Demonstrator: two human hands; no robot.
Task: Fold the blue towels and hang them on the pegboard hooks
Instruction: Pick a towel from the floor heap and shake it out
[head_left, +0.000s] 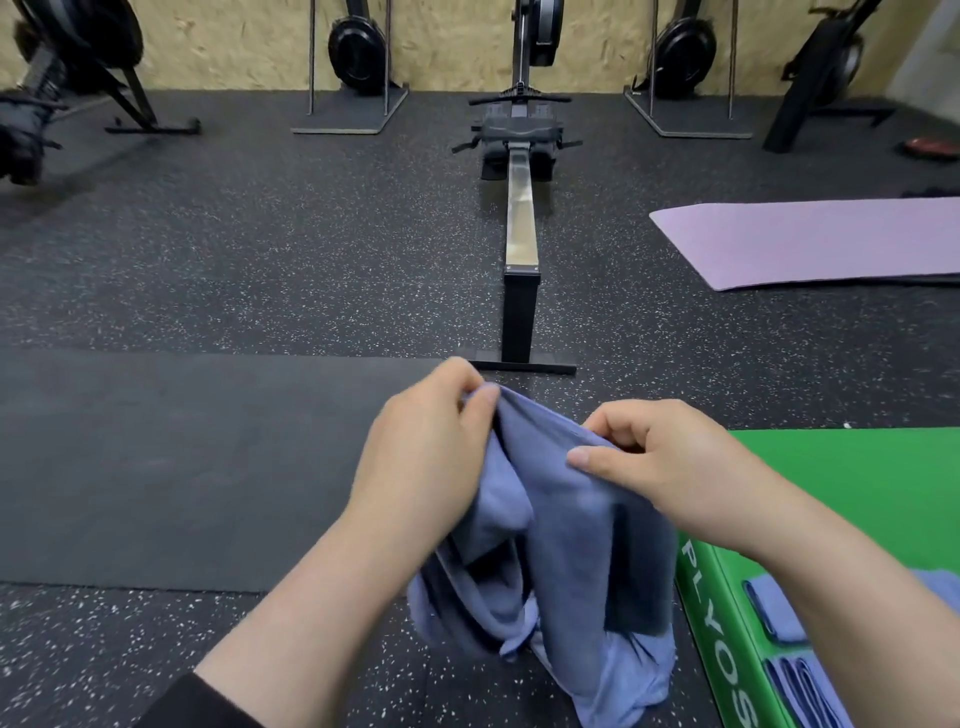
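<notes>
A blue towel (561, 545) hangs crumpled between my two hands, low in the middle of the head view. My left hand (421, 457) pinches its top edge between thumb and fingers. My right hand (670, 462) grips the same edge a little to the right. The cloth droops in loose folds towards the floor. More blue towels (779, 618) lie on the green box at the lower right, partly behind my right forearm. No pegboard or hooks appear in view.
A green plyo box (857, 478) stands at my right. A black mat (182, 467) lies on the speckled rubber floor at left. A rowing machine (519, 234) runs straight ahead, a purple mat (831, 239) lies at right, and more rowers stand along the far wall.
</notes>
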